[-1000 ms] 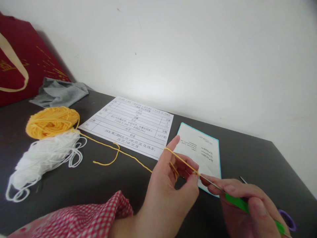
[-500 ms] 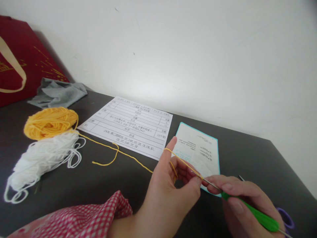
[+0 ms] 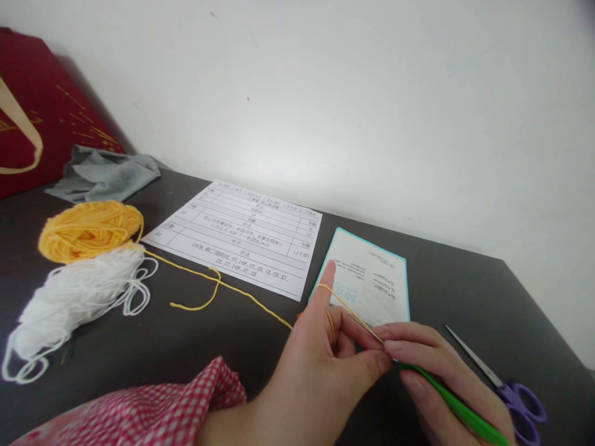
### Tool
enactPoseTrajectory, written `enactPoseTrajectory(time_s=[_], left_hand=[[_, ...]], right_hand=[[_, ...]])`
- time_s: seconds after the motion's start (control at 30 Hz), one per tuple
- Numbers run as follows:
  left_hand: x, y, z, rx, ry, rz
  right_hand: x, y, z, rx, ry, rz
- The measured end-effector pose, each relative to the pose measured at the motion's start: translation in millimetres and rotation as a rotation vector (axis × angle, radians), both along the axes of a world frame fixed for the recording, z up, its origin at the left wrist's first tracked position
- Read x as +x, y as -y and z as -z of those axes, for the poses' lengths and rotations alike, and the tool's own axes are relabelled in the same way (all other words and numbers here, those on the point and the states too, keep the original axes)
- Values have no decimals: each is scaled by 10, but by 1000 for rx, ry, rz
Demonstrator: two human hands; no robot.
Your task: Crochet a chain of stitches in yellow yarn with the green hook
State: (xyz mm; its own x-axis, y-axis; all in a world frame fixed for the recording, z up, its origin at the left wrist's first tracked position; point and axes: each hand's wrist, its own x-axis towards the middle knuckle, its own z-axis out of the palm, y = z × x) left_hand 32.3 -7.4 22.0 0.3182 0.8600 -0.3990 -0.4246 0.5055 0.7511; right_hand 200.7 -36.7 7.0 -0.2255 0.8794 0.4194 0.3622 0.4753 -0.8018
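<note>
My left hand (image 3: pixel 320 365) is closed, thumb and fingers pinching yellow yarn (image 3: pixel 341 298) near the hook's tip, while its index finger points up with the strand looped over it. My right hand (image 3: pixel 446 365) grips a crochet hook (image 3: pixel 458 402) by its green handle; the metal shaft reaches the left fingertips. Any stitches there are hidden by the fingers. From the left hand the strand runs back across the table to a yellow yarn ball (image 3: pixel 90 229). One loose yarn end curls beside it.
White yarn (image 3: pixel 77 303) lies below the yellow ball. A printed sheet (image 3: pixel 237 241) and a blue-edged packet (image 3: pixel 372 266) lie beyond my hands. Purple-handled scissors (image 3: pixel 509 393) rest at the right. A grey cloth-like pouch (image 3: pixel 109 173) and a red bag (image 3: pixel 51 118) stand by the wall.
My right hand has moved left, closer against the left fingertips, with the hook pushed further behind the yarn. The scissors, mostly covered before, now show.
</note>
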Motion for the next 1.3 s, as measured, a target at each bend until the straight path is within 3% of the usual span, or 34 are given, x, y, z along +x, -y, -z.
enactPoseTrajectory(time_s=[0.23, 0.53, 0.63, 0.77, 0.93, 1.0, 1.13, 1.2, 1.3], left_hand=[[38, -21, 52, -25, 12, -8], [-20, -65, -9, -30, 20, -1], [-70, -138, -30, -72, 36, -107], [-106, -214, -27, -160, 80, -137], [-104, -250, -46, -45, 66, -159], [-115, -288, -48, 30, -59, -60], [-250, -445, -86, 141, -302, 281], [-383, -542, -144, 183, -325, 320], [-603, -665, -251, 296, -365, 265]], right_hand=[[2, -55, 111, 35, -125, 67], [-39, -91, 141, -158, -435, 220], [-68, -125, 93, -240, -507, 173], [-53, -120, 90, -368, -517, 58], [-57, -81, 106, -464, -542, -31], [-58, -80, 82, -466, -548, -62], [6, -117, -40, -428, -521, -73], [63, -147, -113, -405, -496, -47], [145, -183, -190, -397, -456, -25]])
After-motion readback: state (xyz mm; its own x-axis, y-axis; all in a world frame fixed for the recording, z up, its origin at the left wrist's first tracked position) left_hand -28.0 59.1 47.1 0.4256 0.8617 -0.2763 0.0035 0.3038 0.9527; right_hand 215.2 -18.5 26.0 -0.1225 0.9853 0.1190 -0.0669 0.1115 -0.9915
